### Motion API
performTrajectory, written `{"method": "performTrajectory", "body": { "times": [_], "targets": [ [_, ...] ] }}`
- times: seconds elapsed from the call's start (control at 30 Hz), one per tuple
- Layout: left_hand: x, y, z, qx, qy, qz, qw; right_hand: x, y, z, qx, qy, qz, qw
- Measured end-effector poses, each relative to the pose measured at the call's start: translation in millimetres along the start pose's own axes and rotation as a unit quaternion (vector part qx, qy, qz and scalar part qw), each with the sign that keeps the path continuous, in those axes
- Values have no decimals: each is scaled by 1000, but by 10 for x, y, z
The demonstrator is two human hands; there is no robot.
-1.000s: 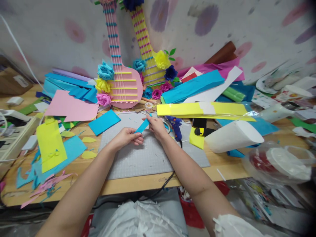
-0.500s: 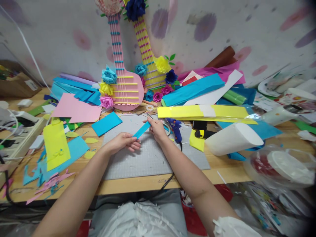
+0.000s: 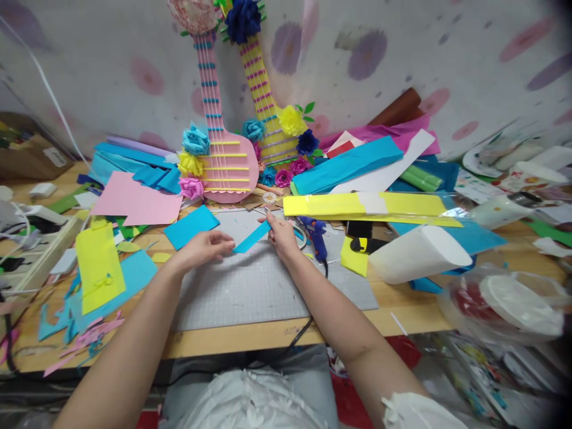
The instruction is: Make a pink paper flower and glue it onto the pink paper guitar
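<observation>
A blue paper strip (image 3: 251,237) hangs slanted just above the grey cutting mat (image 3: 250,292). My right hand (image 3: 282,233) is closed on the strip's upper end. My left hand (image 3: 203,247) reaches in from the left, its fingers close together and their tips at the strip's lower end. A small metal tip shows above my right fingers; I cannot make out what it is.
A blue glue gun (image 3: 316,233) and a tape roll (image 3: 300,235) lie right of my right hand. Two paper guitars (image 3: 223,161) lean on the wall behind. Coloured sheets and scraps (image 3: 98,265) cover the table's left side, and a white paper cone (image 3: 417,255) lies on the right.
My left hand has slid left along the strip, from under its middle to its lower end. The right hand keeps the upper end. The view has tilted up slightly.
</observation>
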State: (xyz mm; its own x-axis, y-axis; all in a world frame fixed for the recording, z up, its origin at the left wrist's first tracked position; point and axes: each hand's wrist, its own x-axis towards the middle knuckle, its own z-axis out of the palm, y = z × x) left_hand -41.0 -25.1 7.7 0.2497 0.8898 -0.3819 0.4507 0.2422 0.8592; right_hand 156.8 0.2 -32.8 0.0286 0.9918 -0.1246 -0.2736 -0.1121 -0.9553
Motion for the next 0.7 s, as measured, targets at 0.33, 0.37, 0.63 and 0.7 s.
{"method": "performTrajectory", "body": {
  "times": [0.33,0.37,0.63,0.7],
  "targets": [
    [391,201,273,-55,68,42,995,23,0,-2,49,9,24,999],
    [440,199,213,-50,68,44,996,30,-1,-5,51,20,23,998],
    [1089,294,-402,193,5,32,981,71,69,-14,19,82,-3,996],
    [1201,339,-428,281,8,34,959,72,104,-9,-2,75,-10,997]
  ]
}}
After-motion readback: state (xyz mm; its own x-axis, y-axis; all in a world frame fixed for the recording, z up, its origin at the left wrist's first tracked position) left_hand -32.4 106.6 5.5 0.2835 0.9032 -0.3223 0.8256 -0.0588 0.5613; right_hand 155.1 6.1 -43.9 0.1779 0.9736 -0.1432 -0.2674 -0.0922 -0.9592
